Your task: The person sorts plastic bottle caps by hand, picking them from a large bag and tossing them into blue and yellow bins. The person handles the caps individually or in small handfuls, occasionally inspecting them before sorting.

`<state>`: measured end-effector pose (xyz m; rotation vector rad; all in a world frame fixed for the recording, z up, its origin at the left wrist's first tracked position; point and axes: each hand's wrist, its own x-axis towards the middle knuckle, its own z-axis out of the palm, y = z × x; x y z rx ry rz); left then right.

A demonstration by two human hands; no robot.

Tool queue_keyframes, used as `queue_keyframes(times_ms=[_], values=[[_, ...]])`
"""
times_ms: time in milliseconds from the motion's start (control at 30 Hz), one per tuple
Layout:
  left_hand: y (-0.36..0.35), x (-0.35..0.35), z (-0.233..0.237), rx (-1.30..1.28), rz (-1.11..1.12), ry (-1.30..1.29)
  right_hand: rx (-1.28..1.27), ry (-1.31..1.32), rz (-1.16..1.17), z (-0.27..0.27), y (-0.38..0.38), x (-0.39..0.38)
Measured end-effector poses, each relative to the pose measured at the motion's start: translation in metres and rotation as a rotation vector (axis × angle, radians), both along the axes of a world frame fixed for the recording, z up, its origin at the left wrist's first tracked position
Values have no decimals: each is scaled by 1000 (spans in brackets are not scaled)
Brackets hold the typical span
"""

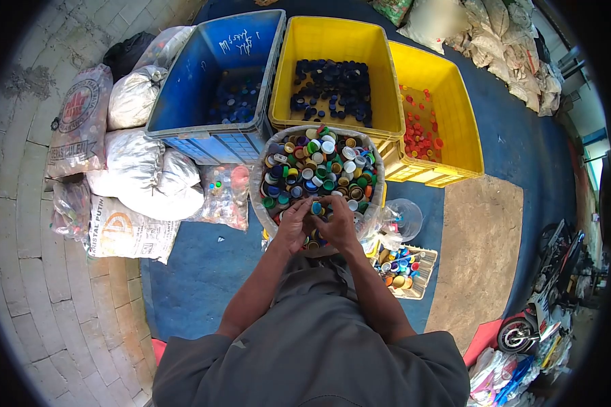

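A round basket [259,178] heaped with mixed-colour bottle caps [317,166] sits right in front of me. Both my hands rest on its near side among the caps. My left hand [293,226] has its fingers curled around some caps. My right hand [337,222] meets it, fingertips pinching a blue cap [316,207] between the two hands. Behind the basket stand three crates: a blue crate [183,102] with blue caps, a yellow crate [332,41] with dark blue caps, and another yellow crate [448,102] with red caps.
White sacks [146,173] and printed bags [81,122] pile up on the left. A clear bag of caps [224,197] leans by the basket. A small white tray of mixed caps [404,268] and a clear plastic container [402,218] lie to the right. Motorbikes [543,305] stand at far right.
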<state>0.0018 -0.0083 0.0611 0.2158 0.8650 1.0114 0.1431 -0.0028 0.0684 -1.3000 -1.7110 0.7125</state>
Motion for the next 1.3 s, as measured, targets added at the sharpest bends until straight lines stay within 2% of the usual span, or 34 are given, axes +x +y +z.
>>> queue_keyframes(times_ms=[233,533,633,733,833,933,1033,1233,1300], values=[[3,0,-5,-3,27,32,3,-6,11,1,2,-1],[2,-1,3,-26,-43,20,-140,85,6,-15,3,3],[7,-7,-10,22,-80,3,-34,123,-22,-17,2,-2],[9,-10,-8,34,-107,40,-75,171,-54,-18,4,-4],[9,-2,0,186,-66,248,-285,334,-46,-7,2,-4],[10,-1,0,364,-132,582,-664,1071,66,-23,4,-1],[8,-3,11,780,-139,1173,-864,1575,156,-14,0,6],[9,-1,20,996,-110,1301,-1053,1452,58,-16,1,8],[8,1,19,954,-111,1269,-1042,1498,107,-20,1,4]])
